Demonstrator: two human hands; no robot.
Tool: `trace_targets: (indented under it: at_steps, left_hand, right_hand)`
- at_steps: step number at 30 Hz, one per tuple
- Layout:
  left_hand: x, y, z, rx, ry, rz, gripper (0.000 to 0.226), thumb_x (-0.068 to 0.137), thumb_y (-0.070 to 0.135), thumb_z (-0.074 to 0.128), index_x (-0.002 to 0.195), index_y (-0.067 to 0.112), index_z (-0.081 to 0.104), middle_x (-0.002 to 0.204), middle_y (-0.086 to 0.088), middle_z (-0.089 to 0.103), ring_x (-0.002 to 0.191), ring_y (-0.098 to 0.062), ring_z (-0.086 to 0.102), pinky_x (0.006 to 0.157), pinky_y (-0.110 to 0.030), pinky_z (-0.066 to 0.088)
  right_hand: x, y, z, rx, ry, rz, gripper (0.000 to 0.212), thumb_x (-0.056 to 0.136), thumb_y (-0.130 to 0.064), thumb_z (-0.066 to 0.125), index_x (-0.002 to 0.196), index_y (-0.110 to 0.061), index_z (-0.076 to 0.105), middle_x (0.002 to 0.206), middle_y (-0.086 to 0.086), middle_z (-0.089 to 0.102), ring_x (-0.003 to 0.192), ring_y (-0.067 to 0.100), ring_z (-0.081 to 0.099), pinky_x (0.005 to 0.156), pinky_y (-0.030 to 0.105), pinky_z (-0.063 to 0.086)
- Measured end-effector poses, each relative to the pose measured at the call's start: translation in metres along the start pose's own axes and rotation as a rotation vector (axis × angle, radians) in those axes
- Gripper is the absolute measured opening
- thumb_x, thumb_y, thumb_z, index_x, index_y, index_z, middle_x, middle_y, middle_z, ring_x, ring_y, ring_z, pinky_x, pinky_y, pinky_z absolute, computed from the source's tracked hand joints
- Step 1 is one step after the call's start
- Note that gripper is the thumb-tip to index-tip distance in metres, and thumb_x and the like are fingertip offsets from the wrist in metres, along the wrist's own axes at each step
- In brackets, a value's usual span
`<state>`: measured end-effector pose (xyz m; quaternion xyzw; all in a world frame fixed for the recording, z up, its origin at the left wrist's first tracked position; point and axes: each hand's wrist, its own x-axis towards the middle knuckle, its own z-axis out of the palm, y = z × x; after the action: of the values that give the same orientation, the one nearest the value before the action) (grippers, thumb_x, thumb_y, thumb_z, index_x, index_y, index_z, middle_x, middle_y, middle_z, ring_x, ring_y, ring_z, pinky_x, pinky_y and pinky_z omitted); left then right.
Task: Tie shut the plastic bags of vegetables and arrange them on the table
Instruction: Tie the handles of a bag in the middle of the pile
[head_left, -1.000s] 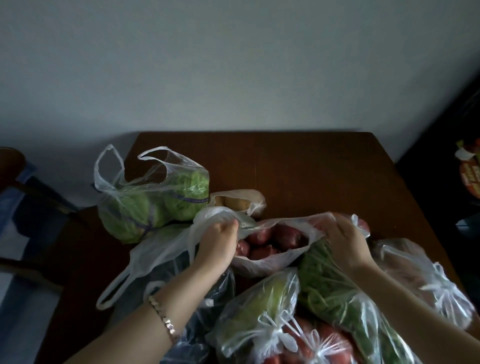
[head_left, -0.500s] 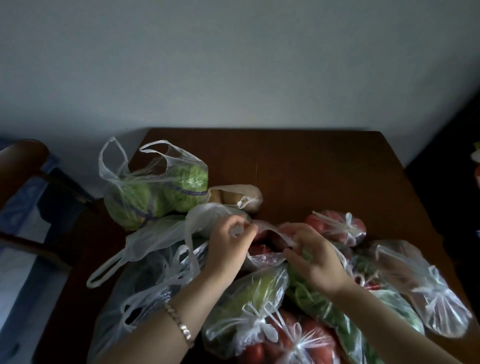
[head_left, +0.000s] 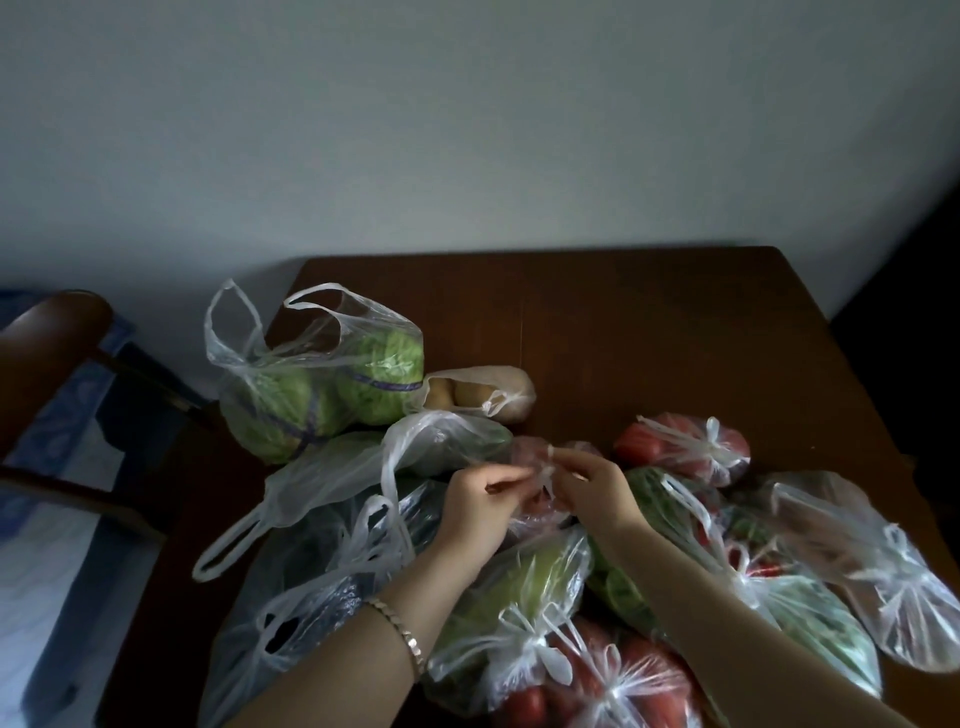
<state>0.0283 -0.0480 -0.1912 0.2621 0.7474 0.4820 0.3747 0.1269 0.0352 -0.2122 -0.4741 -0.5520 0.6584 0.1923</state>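
A clear bag of reddish round vegetables (head_left: 537, 512) lies in the middle of the dark wooden table (head_left: 623, 322). My left hand (head_left: 475, 506) and my right hand (head_left: 592, 488) pinch its two handles together just above it, fingertips almost touching. An open bag of green cabbages (head_left: 322, 400) stands at the back left with its handles up. Knotted bags lie around: red vegetables (head_left: 685, 449), green ones (head_left: 514, 597), and red tomatoes (head_left: 618, 680) at the front.
A small bag of potatoes (head_left: 483, 397) lies behind my hands. Loose untied bags (head_left: 332, 483) sprawl at the left. A knotted pale bag (head_left: 883, 561) sits at the right edge. A chair (head_left: 57, 332) stands left of the table. The table's far half is bare wood.
Both hands have drawn the bag's handles from wide apart to the middle and now work them together above the reddish vegetables. The view has shifted slightly.
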Motion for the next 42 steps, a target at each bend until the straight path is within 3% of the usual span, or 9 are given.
trace_targets:
  at_steps: [2,6,11,14,20,25,33,39,42]
  left_hand:
    - [0.001,-0.001,-0.002,-0.121,0.002,-0.133,0.018,0.067,0.017,0.081,0.081,0.014,0.069,0.078,-0.003,0.071,0.077,-0.018,0.068,0.075,-0.028,0.056]
    - [0.005,-0.004,-0.005,-0.288,-0.044,-0.325,0.042,0.058,0.023,0.086,0.094,0.014,0.066,0.084,-0.005,0.072,0.083,-0.024,0.07,0.079,-0.032,0.057]
    - [0.003,-0.005,-0.003,-0.287,-0.17,-0.333,0.041,0.069,0.01,0.079,0.107,0.006,0.064,0.087,-0.014,0.072,0.075,-0.021,0.071,0.069,-0.027,0.058]
    - [0.005,-0.003,-0.002,-0.338,-0.128,-0.357,0.023,0.076,-0.005,0.069,0.096,0.003,0.06,0.081,-0.014,0.068,0.057,-0.016,0.07,0.056,-0.023,0.058]
    - [0.009,-0.006,0.004,-0.221,-0.055,-0.3,0.009,0.075,0.002,0.073,0.073,0.007,0.066,0.062,-0.009,0.069,0.059,-0.021,0.067,0.071,-0.034,0.058]
    - [0.01,-0.009,0.007,-0.075,-0.082,-0.083,0.018,0.076,0.007,0.073,0.064,0.016,0.063,0.051,0.007,0.063,0.044,0.001,0.058,0.049,-0.013,0.048]
    - [0.009,-0.016,0.004,0.401,-0.247,0.378,0.003,0.073,0.007,0.069,0.075,0.005,0.067,0.078,0.002,0.058,0.071,-0.007,0.054,0.068,-0.016,0.042]
    - [0.004,-0.016,-0.003,0.232,-0.027,0.199,0.025,0.071,0.001,0.067,0.058,0.018,0.054,0.056,0.009,0.053,0.053,0.003,0.052,0.053,-0.006,0.038]
    - [0.006,-0.014,-0.001,0.145,0.028,0.054,0.026,0.074,0.004,0.066,0.059,0.02,0.051,0.059,0.007,0.054,0.055,-0.001,0.047,0.05,-0.006,0.037]
  right_hand:
    - [0.003,0.007,0.002,0.05,0.055,0.072,0.018,0.084,0.002,0.058,0.096,-0.009,0.067,0.055,0.0,0.059,0.04,0.003,0.05,0.047,0.018,0.043]
    - [-0.002,0.011,0.004,0.093,0.008,0.093,0.015,0.079,-0.002,0.066,0.07,-0.013,0.071,0.048,-0.002,0.065,0.047,0.01,0.056,0.048,0.018,0.044]
    - [-0.005,0.01,0.005,0.034,-0.108,0.101,0.028,0.084,0.008,0.051,0.081,-0.015,0.068,0.071,0.016,0.065,0.067,0.022,0.056,0.064,0.026,0.045]
    - [-0.007,0.008,0.005,0.086,-0.238,0.12,0.024,0.086,0.008,0.047,0.086,-0.003,0.068,0.077,0.01,0.066,0.063,0.013,0.06,0.057,0.015,0.046]
    - [-0.011,0.008,-0.002,-0.029,-0.143,-0.01,0.035,0.093,-0.01,0.048,0.068,-0.019,0.07,0.062,0.005,0.063,0.048,0.005,0.046,0.05,0.016,0.039]
    - [-0.011,0.013,-0.002,-0.078,0.04,-0.049,0.032,0.092,-0.009,0.05,0.065,-0.015,0.065,0.055,0.002,0.063,0.048,0.012,0.056,0.051,0.027,0.047]
    - [0.0,0.012,0.003,-0.381,0.126,-0.034,0.013,0.084,-0.016,0.063,0.077,-0.007,0.07,0.065,0.008,0.064,0.06,0.021,0.06,0.063,0.033,0.05]
    - [-0.004,0.006,0.0,-0.515,-0.076,-0.194,0.014,0.08,-0.014,0.067,0.094,-0.012,0.072,0.076,-0.004,0.065,0.059,-0.006,0.056,0.06,0.006,0.042]
    - [-0.01,0.003,-0.005,-0.503,-0.207,-0.25,0.019,0.082,-0.012,0.065,0.099,-0.017,0.071,0.085,-0.008,0.069,0.069,-0.011,0.061,0.071,0.008,0.048]
